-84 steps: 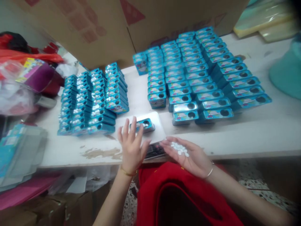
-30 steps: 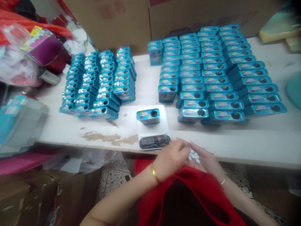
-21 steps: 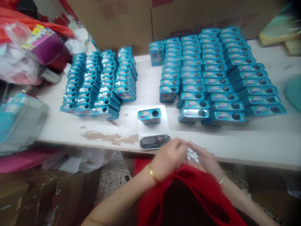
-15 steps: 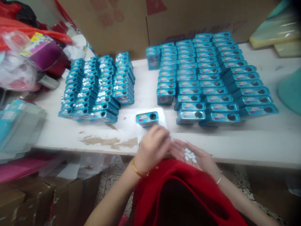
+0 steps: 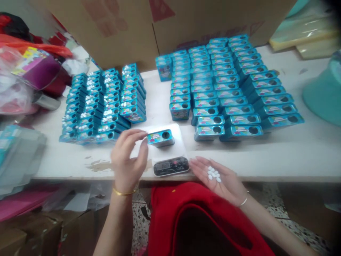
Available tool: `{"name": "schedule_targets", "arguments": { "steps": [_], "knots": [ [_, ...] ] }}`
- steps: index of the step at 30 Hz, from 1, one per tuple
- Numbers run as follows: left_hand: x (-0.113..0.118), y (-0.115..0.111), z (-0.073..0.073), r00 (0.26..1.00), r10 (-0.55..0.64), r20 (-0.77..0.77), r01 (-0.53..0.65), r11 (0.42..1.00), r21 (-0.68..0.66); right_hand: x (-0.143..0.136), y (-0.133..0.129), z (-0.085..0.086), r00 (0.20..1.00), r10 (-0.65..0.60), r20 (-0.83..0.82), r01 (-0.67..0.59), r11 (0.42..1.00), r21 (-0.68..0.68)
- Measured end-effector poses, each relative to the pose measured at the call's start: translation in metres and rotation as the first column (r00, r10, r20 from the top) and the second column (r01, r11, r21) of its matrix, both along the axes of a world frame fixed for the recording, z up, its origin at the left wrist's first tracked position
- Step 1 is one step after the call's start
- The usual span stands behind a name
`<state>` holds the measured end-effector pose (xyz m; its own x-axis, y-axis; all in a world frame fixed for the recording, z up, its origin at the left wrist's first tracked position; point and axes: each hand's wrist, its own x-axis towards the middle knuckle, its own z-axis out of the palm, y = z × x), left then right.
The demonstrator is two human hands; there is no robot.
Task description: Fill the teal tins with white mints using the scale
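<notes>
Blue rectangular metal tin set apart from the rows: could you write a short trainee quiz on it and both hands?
1. What lies in the open right hand?
2. True or false: the lone blue rectangular metal tin stands directly on the tabletop.
3. Which hand is nearer that tin: A) left; B) right?

Key: 1. Small white rounded pieces. 2. False; it stands on a flat white scale. 3. A, the left hand.

Left hand half-curled, right hand palm up: 2 hands apart.
</notes>
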<state>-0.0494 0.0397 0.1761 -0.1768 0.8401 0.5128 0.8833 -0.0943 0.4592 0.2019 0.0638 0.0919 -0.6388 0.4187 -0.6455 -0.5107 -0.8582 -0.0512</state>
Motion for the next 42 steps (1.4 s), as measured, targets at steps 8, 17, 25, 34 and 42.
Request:
{"name": "schedule_targets", "arguments": {
  "steps": [8, 17, 25, 34, 42],
  "knots": [
    [-0.022, -0.011, -0.004, 0.997, 0.077, -0.021, -0.077, 0.997, 0.002, 0.012, 0.001, -0.029, 0.960, -0.033, 0.277, 0.018, 0.998, 0.058],
    [-0.024, -0.001, -0.014, 0.997, -0.072, -0.032, 0.069, 0.995, -0.065, 0.013, -0.005, -0.036, 0.954, 0.014, 0.299, -0.077, 0.977, 0.200],
    [-0.036, 0.009, -0.041, 0.966, -0.260, -0.016, 0.247, 0.935, -0.254, 0.012, -0.005, -0.035, 0.948, 0.022, 0.318, -0.094, 0.972, 0.213],
    [-0.045, 0.001, -0.017, 0.992, -0.113, 0.061, 0.121, 0.980, -0.158, 0.012, -0.004, -0.039, 0.956, 0.029, 0.292, -0.100, 0.968, 0.230],
    [-0.050, 0.001, -0.016, 0.997, -0.066, 0.030, 0.070, 0.989, -0.134, 0.014, -0.004, -0.035, 0.957, 0.015, 0.291, -0.084, 0.970, 0.227]
  ]
}}
